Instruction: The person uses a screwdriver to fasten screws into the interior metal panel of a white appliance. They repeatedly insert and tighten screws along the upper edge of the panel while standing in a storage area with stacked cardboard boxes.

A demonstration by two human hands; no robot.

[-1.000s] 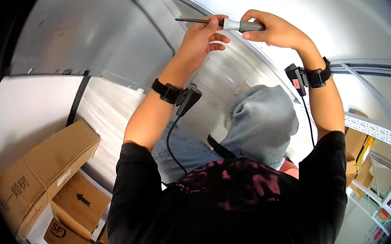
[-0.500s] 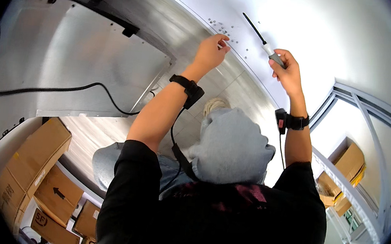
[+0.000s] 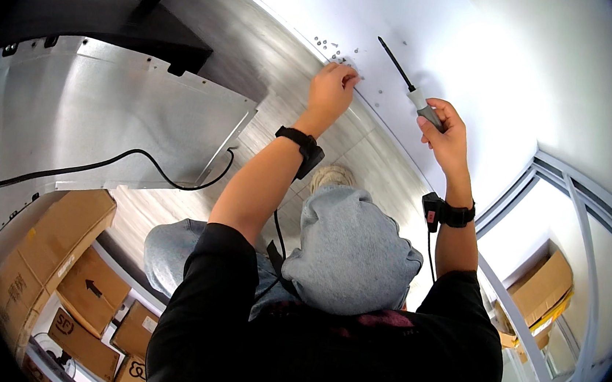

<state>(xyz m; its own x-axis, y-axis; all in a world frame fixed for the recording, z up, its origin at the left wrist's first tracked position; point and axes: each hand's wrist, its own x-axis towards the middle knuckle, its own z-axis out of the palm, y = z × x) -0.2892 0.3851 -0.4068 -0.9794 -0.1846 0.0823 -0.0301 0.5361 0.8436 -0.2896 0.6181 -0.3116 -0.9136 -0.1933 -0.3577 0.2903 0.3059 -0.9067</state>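
Note:
My right hand (image 3: pixel 446 134) is wrapped round the grey handle of a screwdriver (image 3: pixel 417 103). Its long dark shaft points up and to the left above a white surface (image 3: pixel 481 53), with the tip touching nothing. At the near edge of that surface, my left hand (image 3: pixel 332 94) has its thumb and fingers curled together in a pinch, right beside a scatter of small screws (image 3: pixel 326 44). Whatever lies between those fingertips is too small to make out. A few screws are partly covered by the fingers.
To the left stands a large metal appliance panel (image 3: pixel 122 114) with a black cable (image 3: pixel 133 152) across it. Cardboard boxes (image 3: pixel 56 255) are stacked at lower left. A pale metal frame (image 3: pixel 583 218) with another box (image 3: pixel 544 280) is on the right. My bent knee (image 3: pixel 356 247) rises below my arms.
My left hand has drawn its fingers together and shifted left against the scattered screws. The right hand still holds the screwdriver at much the same angle. The whole view has tilted slightly.

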